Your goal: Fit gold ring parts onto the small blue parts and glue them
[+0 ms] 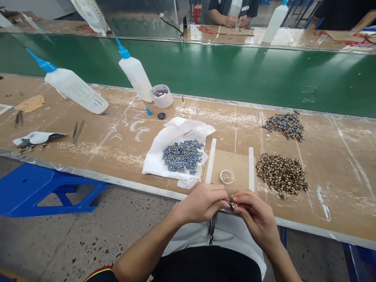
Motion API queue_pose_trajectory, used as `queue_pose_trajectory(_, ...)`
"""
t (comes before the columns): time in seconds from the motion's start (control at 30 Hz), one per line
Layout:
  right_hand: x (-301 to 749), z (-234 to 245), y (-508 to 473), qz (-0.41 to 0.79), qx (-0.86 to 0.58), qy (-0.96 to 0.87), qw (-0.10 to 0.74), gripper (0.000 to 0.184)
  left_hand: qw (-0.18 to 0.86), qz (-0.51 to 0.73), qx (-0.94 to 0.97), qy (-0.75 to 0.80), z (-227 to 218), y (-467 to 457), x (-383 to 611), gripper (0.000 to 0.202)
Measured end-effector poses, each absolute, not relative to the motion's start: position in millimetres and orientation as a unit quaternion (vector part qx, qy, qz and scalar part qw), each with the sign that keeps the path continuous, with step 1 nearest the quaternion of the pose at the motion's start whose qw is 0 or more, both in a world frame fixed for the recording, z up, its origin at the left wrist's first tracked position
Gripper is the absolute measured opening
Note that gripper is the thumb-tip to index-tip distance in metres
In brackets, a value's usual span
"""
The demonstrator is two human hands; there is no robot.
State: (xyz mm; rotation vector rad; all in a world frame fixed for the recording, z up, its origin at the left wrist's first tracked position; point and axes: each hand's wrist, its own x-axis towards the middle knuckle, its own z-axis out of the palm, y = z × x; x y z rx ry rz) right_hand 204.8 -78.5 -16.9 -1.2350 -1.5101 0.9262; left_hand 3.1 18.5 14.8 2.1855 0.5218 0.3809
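At the table's front edge my left hand (205,201) pinches a small blue part (228,203). My right hand (256,213) meets it from the other side, its thumb and fingertips closed on a small brass-coloured piece (233,205); whether the two pieces are joined I cannot tell. Just beyond my hands, a small round clear dish (226,176) sits on a cardboard pad. Left of the pad, a heap of blue parts (182,156) lies on crumpled white paper (155,158). On the right lie a pile of dark brass pieces (282,174) and a pile of blue-and-brass pieces (284,125).
A white squeeze bottle (136,76) leans beside a tape roll (162,96); another bottle (76,90) lies tilted at left. Tweezers (77,132) rest on the table (100,135). A green belt (205,64) runs behind. Across it, a person's hands (236,20) work. A blue stool (38,192) stands below left.
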Motion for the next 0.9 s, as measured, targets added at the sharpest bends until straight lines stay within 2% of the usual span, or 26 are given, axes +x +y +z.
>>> queue_pose_trajectory(0.13,201,-12,-78,0.402,-0.522,-0.591,0.465,0.012,0.416,0.169,0.869,0.209,15,17,4,0.030)
queue_pose_trajectory(0.3,200,-7,-78,0.436,-0.532,-0.552,0.472,0.008,0.422,0.192,0.857,0.224,17,15,7,0.024)
queue_pose_trajectory(0.4,202,-8,-78,0.446,-0.540,-0.546,0.460,0.007,0.420,0.190,0.857,0.229,17,15,8,0.028)
queue_pose_trajectory(0.9,201,-2,-77,0.525,-0.572,-0.441,0.451,0.016,0.408,0.181,0.864,0.232,13,14,9,0.029)
